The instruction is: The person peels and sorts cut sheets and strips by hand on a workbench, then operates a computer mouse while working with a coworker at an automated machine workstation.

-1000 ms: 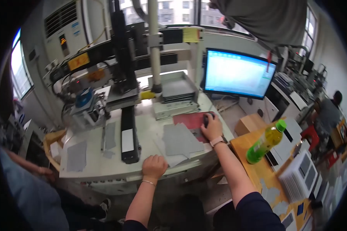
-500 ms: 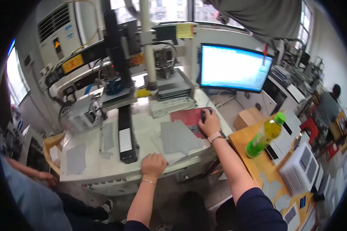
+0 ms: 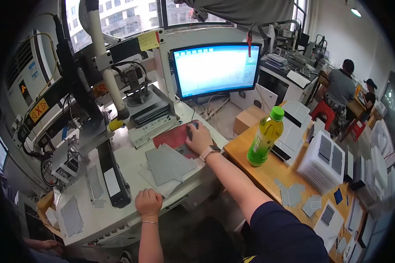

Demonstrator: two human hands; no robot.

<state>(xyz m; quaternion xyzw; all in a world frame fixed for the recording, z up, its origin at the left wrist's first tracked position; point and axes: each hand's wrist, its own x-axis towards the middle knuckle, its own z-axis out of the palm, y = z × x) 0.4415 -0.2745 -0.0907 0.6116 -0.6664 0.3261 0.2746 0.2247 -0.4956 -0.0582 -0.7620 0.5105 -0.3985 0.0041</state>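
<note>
My right hand (image 3: 201,142) is wrapped over a dark computer mouse (image 3: 191,127) on a red mouse pad (image 3: 164,138). Closed into a fist, my left hand (image 3: 149,202) rests at the front edge of the white machine table (image 3: 138,184), with nothing visible in it. Between the hands lies a loose stack of thin grey sheets (image 3: 166,164), partly over the pad. Behind the mouse stands a lit monitor (image 3: 215,72) with a mostly white window. A long black bar with a white label (image 3: 112,183) lies left of the sheets.
A green-capped bottle (image 3: 264,140) stands on the wooden table (image 3: 239,151) at right, near grey scraps (image 3: 292,194) and stacked white trays (image 3: 320,168). Machine heads (image 3: 138,90) overhang the left side. Two people (image 3: 340,90) sit in the back; another person's hand (image 3: 46,245) shows lower left.
The view has turned to the right, so the table and monitor appear further left and more of the right side shows. My right hand stays on the mouse; my left stays at the table edge.
</note>
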